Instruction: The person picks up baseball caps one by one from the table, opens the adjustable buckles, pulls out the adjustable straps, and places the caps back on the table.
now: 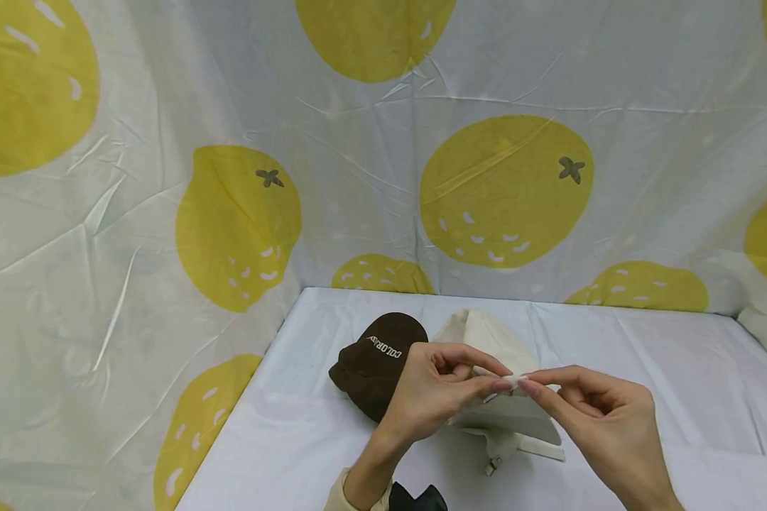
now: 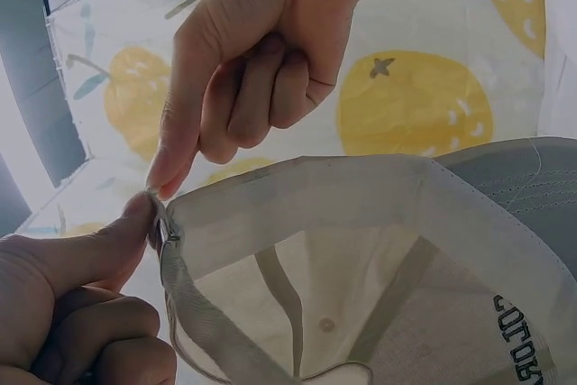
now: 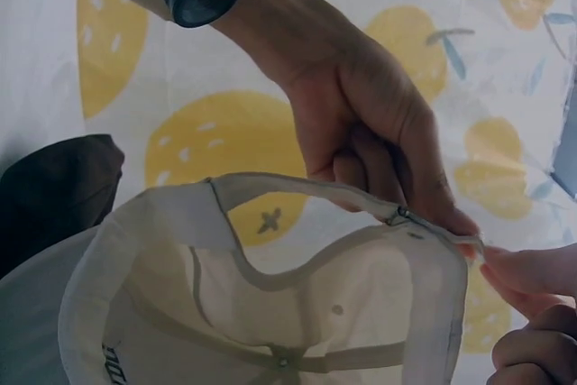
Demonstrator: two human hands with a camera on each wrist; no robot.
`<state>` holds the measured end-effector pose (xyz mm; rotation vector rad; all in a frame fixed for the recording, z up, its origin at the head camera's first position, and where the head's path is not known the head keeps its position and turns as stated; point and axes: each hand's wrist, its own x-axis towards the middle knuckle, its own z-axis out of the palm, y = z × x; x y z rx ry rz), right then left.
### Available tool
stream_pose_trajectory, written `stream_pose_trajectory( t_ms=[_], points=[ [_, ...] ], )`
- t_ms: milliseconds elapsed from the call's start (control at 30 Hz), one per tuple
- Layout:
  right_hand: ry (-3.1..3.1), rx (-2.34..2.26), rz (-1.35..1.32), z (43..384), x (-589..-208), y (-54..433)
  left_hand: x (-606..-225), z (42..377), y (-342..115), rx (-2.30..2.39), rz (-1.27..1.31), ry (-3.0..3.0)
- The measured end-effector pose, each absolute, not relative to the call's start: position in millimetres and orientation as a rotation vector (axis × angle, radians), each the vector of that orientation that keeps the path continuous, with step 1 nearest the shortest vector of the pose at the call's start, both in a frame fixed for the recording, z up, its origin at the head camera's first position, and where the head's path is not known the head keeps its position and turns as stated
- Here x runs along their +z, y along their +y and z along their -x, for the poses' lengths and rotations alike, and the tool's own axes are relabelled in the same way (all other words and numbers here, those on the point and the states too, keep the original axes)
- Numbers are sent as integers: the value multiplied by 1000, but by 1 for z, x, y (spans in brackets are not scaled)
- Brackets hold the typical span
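Both hands pinch the back strap of a cream baseball cap (image 1: 486,333) between thumb and forefinger. My left hand (image 1: 425,397) holds the strap close to a small metal buckle (image 3: 400,215). Just beside it, my right hand (image 1: 613,419) pinches the thin strap end, the two sets of fingertips nearly meeting. The wrist views look into the cap's inside, with its seams, the arched back opening and dark lettering (image 2: 517,338). Its grey-looking brim (image 2: 514,178) points away from the hands there. In both wrist views the remaining fingers of each hand are curled in.
A dark brown cap (image 1: 380,358) with white lettering lies on the white-covered table (image 1: 281,440), left of the cream cap. Below the hands, a cream strap piece (image 1: 540,448) with a metal buckle shows near the cloth. Lemon-print sheets (image 1: 358,170) hang behind and to the left.
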<state>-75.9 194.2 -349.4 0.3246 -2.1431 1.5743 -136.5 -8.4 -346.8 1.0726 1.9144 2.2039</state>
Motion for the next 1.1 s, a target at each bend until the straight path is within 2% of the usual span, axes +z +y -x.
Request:
stream_pose_trajectory(
  t_ms=[267, 633, 900, 1100],
  points=[
    [-2076, 1605, -454, 78, -353, 195, -347, 136, -9, 2154, -1089, 1891],
    [-2038, 1435, -391, 78, -353, 188, -346, 136, -9, 2180, -1086, 1926],
    [-1927, 1423, -630, 85, -366, 187, -345, 135, -11, 2133, -1096, 1874],
    [-1924, 1400, -612, 84, -366, 185, -346, 136, -12, 2107, -1116, 1892]
  ],
)
